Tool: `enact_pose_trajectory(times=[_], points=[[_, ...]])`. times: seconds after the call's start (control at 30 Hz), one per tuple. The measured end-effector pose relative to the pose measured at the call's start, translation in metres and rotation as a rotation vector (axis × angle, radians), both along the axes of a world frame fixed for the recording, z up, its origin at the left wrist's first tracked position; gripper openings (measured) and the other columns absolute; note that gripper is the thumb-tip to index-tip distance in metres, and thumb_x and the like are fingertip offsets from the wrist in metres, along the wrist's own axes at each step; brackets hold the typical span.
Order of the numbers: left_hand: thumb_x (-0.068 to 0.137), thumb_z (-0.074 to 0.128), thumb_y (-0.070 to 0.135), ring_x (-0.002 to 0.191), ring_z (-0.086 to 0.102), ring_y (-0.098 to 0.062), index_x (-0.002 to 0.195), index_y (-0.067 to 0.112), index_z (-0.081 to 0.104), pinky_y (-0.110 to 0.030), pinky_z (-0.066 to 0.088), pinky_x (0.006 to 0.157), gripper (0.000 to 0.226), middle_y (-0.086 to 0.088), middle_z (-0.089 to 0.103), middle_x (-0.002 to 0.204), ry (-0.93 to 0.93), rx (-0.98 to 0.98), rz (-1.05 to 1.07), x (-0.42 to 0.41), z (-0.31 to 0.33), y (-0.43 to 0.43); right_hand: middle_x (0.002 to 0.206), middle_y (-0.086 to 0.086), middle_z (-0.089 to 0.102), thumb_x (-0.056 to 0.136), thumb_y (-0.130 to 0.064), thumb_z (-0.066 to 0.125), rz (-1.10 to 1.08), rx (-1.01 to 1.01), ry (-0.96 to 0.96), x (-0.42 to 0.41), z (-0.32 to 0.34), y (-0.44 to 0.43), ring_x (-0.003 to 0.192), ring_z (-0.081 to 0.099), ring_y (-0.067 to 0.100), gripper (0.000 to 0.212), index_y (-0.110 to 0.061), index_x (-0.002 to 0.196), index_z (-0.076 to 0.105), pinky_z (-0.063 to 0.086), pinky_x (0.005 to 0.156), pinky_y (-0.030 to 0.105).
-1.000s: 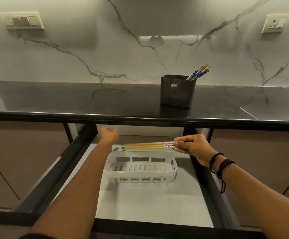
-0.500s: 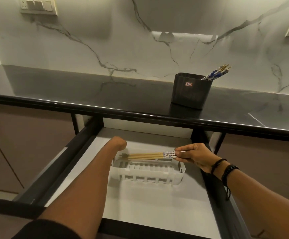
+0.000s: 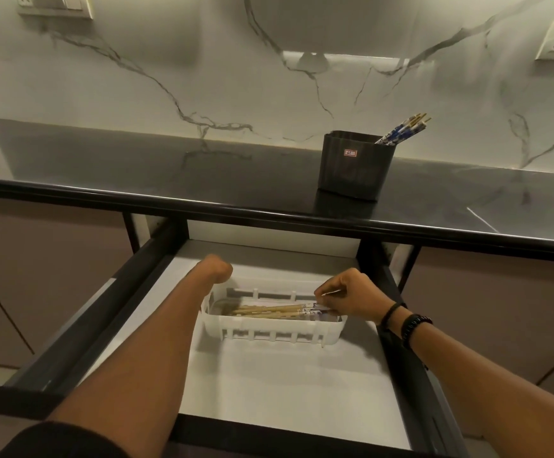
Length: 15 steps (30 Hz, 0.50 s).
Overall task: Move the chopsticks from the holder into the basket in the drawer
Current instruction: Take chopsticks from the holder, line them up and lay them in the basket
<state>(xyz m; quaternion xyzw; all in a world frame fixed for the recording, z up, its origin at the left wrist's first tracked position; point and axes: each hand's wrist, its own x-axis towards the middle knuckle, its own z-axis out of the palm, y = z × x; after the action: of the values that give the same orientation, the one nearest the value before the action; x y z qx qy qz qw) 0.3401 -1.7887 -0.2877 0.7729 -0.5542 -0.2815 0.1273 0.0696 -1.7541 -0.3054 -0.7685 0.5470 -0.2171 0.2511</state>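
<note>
Danger point right here: the chopsticks (image 3: 269, 311) lie low inside the basket (image 3: 259, 329), tips toward its left end, patterned ends at its right end. If the pinch lets go unevenly, a stick could ride up over the right rim and roll onto the drawer (image 3: 285, 391) floor. The basket looks light, too; a nudge from either wrist might skate it toward the drawer's front edge.

And the job isn't finished. The remaining sticks (image 3: 404, 128) lean out of the black holder (image 3: 356, 163) near the back edge of the countertop (image 3: 136, 166), so a hurried reach up could tip it.

Now the pose. The right hand (image 3: 351, 297) hovers over the basket's right end, knuckles up, thumb and fingers clamped on the patterned ends. The left hand (image 3: 217, 271) reaches to the basket's far left corner, wrist bent down, and its fingers are hidden behind it, so I cannot tell whether they grip the rim.
</note>
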Motion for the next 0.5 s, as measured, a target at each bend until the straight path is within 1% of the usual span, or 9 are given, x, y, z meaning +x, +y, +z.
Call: enact_pose_trajectory(times=[0.03, 0.07, 0.13, 0.2, 0.23, 0.3, 0.4, 0.43, 0.5], points=[[0.102, 0.042, 0.02, 0.107, 0.054, -0.033, 0.128, -0.003, 0.047, -0.034, 0.047, 0.083, 0.035, -0.021, 0.051, 0.124, -0.001, -0.007, -0.006, -0.0004, -0.0003, 0.0001, 0.104, 0.009, 0.074, 0.087, -0.011, 0.07, 0.01, -0.005, 0.018, 0.0, 0.0004, 0.001, 0.078, 0.068, 0.013, 0.021, -0.005, 0.107, 0.073, 0.057, 0.086, 0.027], [0.102, 0.041, 0.021, 0.107, 0.054, -0.033, 0.129, -0.002, 0.045, -0.034, 0.046, 0.084, 0.036, -0.021, 0.05, 0.128, -0.003, -0.017, -0.013, -0.001, -0.0007, 0.0004, 0.106, 0.01, 0.073, 0.087, -0.009, 0.069, 0.015, -0.01, 0.039, 0.0001, 0.0004, 0.0017, 0.08, 0.068, 0.013, 0.022, -0.004, 0.108, 0.072, 0.056, 0.088, 0.027], [0.102, 0.041, 0.021, 0.099, 0.052, -0.031, 0.13, -0.002, 0.045, -0.033, 0.045, 0.083, 0.036, -0.021, 0.05, 0.13, -0.006, -0.029, -0.019, -0.0022, -0.0007, 0.0016, 0.11, 0.01, 0.073, 0.086, -0.006, 0.069, 0.027, -0.026, 0.086, 0.0, 0.0005, 0.0028, 0.09, 0.069, 0.016, 0.024, -0.004, 0.11, 0.072, 0.054, 0.093, 0.027], [0.102, 0.041, 0.021, 0.105, 0.053, -0.033, 0.13, -0.002, 0.045, -0.034, 0.045, 0.083, 0.037, -0.021, 0.049, 0.131, 0.0, -0.035, -0.021, -0.0026, -0.0012, 0.0014, 0.111, 0.011, 0.072, 0.086, -0.006, 0.069, 0.053, -0.035, 0.134, 0.0011, 0.0005, 0.0034, 0.098, 0.069, 0.019, 0.024, -0.003, 0.11, 0.072, 0.053, 0.095, 0.029], [0.102, 0.041, 0.021, 0.108, 0.053, -0.034, 0.13, -0.002, 0.045, -0.034, 0.044, 0.082, 0.037, -0.021, 0.049, 0.132, 0.005, -0.039, -0.023, -0.0031, -0.0015, 0.0015, 0.11, 0.011, 0.073, 0.086, -0.007, 0.069, 0.063, -0.038, 0.149, 0.0017, 0.0, 0.0035, 0.098, 0.069, 0.02, 0.024, -0.003, 0.109, 0.072, 0.054, 0.095, 0.03], [0.102, 0.042, 0.02, 0.109, 0.052, -0.035, 0.131, -0.003, 0.044, -0.035, 0.043, 0.081, 0.037, -0.022, 0.048, 0.134, 0.014, -0.054, -0.03, -0.0045, -0.0025, 0.0016, 0.111, 0.011, 0.072, 0.087, -0.007, 0.068, 0.067, -0.042, 0.172, 0.0026, -0.002, 0.004, 0.099, 0.068, 0.019, 0.023, -0.004, 0.109, 0.072, 0.053, 0.095, 0.028], [0.102, 0.041, 0.02, 0.121, 0.049, -0.036, 0.132, -0.003, 0.043, -0.038, 0.044, 0.092, 0.038, -0.022, 0.047, 0.137, 0.017, -0.072, -0.039, -0.007, -0.0038, 0.0014, 0.113, 0.01, 0.072, 0.089, -0.005, 0.064, 0.07, -0.06, 0.217, 0.006, -0.0046, 0.006, 0.101, 0.068, 0.018, 0.023, -0.006, 0.11, 0.072, 0.052, 0.095, 0.024], [0.102, 0.041, 0.02, 0.123, 0.048, -0.036, 0.132, -0.003, 0.044, -0.037, 0.044, 0.094, 0.038, -0.021, 0.047, 0.137, 0.019, -0.076, -0.042, -0.0074, -0.005, 0.0005, 0.112, 0.01, 0.072, 0.089, -0.004, 0.063, 0.067, -0.068, 0.208, 0.007, -0.0047, 0.0064, 0.101, 0.068, 0.019, 0.022, -0.005, 0.109, 0.073, 0.053, 0.095, 0.025], [0.102, 0.041, 0.02, 0.122, 0.049, -0.034, 0.131, -0.004, 0.045, -0.034, 0.042, 0.091, 0.038, -0.021, 0.049, 0.136, 0.017, -0.081, -0.05, -0.0077, -0.0072, -0.0002, 0.109, 0.01, 0.073, 0.089, -0.001, 0.062, 0.063, -0.09, 0.178, 0.0093, -0.0041, 0.0076, 0.099, 0.068, 0.019, 0.021, -0.005, 0.106, 0.074, 0.053, 0.094, 0.026]])
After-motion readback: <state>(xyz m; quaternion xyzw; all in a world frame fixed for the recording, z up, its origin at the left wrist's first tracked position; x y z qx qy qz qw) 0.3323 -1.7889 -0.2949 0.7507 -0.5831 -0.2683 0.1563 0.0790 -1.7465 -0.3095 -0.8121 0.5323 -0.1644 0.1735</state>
